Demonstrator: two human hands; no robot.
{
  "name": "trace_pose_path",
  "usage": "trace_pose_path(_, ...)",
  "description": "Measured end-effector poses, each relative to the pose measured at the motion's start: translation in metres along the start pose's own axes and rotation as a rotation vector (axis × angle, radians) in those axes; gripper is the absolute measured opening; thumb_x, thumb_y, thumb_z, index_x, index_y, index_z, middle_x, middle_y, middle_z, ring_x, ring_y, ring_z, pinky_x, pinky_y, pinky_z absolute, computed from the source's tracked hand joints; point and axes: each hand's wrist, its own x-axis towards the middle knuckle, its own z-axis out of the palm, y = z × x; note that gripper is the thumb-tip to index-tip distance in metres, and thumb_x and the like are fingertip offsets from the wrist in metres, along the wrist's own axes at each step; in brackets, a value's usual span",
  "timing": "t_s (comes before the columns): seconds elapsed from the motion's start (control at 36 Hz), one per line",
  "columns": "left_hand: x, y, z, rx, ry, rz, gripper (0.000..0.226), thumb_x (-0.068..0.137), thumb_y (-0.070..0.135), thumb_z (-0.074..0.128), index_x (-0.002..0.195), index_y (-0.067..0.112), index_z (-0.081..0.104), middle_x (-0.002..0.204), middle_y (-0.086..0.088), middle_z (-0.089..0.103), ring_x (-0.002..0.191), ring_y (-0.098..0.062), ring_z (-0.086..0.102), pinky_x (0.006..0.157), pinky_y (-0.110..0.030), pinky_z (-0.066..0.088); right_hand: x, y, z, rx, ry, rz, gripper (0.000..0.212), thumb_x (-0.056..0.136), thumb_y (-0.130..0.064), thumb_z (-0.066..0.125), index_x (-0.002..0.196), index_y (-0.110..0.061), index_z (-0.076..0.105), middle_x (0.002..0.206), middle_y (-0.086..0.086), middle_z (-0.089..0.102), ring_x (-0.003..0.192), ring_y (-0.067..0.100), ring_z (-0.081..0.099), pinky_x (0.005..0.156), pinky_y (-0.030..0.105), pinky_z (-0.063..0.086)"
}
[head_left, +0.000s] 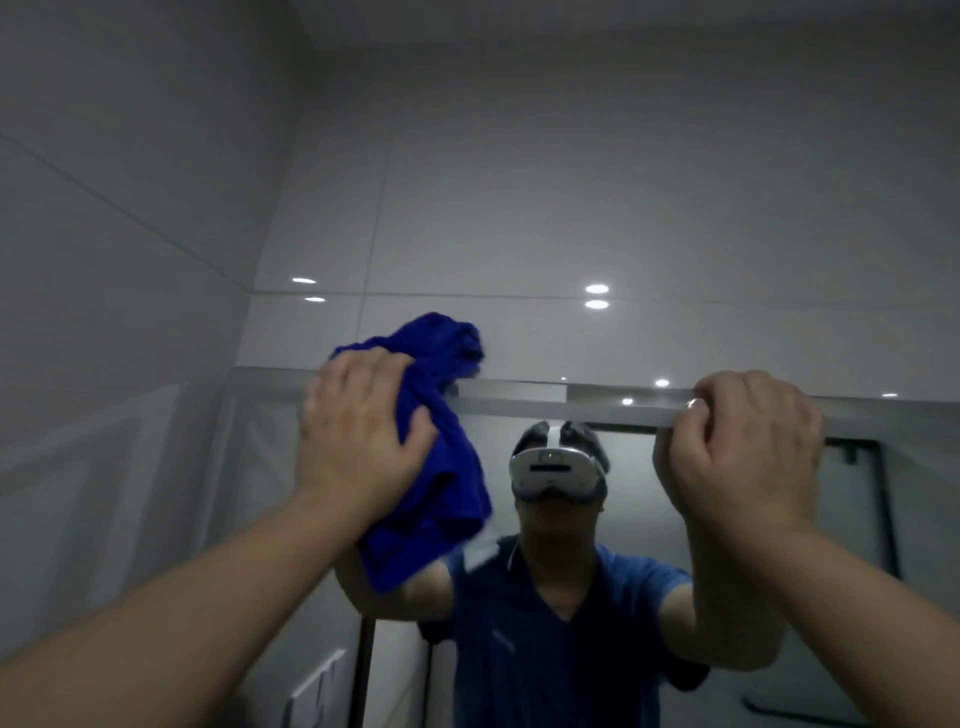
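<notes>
Blue crumpled cloth (441, 467) is gripped by the left hand (358, 441) against the wall mirror (519, 408). Its top edge is clasped by the right hand (737, 452).

Dim, grey-blue light throughout. Small round ceiling-lamp reflections (597, 289) glare on the glossy white wall tiles (519, 234). Soft overall blur; wide-angle bending at edges.

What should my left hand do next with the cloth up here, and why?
Probably slide the blue cloth rightward along the top edge toward the right hand. The left hand holds the cloth bunched over the edge near its left end, while the stretch between the hands is uncovered and the right hand's fingers grip it.
</notes>
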Motion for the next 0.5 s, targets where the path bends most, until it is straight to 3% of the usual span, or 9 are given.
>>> trace_pose_path(0.17,0.018,-0.078,-0.003,0.163,-0.023,-0.184,0.054,0.100,0.048,0.039,0.125,0.006,0.062,0.116,-0.024,0.066,0.108,-0.045,0.057,0.095,-0.062,0.045,-0.003,0.000,0.006,-0.020,0.012,0.006,0.019,0.094,-0.031,0.044,0.094,-0.017,0.057,0.091,0.002,0.050,0.090,0.026,0.046,0.098,0.049,0.039)
trace_pose_path(0.28,0.019,-0.037,0.000,0.093,0.026,-0.321,0.058,0.097,0.046,0.036,0.121,0.002,0.064,0.116,-0.028,0.066,0.112,-0.048,0.056,0.099,-0.063,0.043,-0.002,0.001,0.011,-0.071,0.042,0.012,0.015,0.092,-0.030,0.048,0.092,-0.018,0.057,0.090,0.002,0.052,0.091,0.026,0.047,0.097,0.046,0.036)
trace_pose_path(0.5,0.002,0.142,0.013,-0.063,0.026,0.029,0.052,0.088,0.046,0.058,0.128,0.016,0.069,0.125,-0.010,0.068,0.126,-0.036,0.055,0.115,-0.052,0.035,-0.003,0.001,0.004,-0.016,0.055,-0.001,0.019,0.090,-0.026,0.044,0.092,-0.014,0.059,0.089,0.004,0.049,0.090,0.031,0.048,0.094,0.045,0.034)
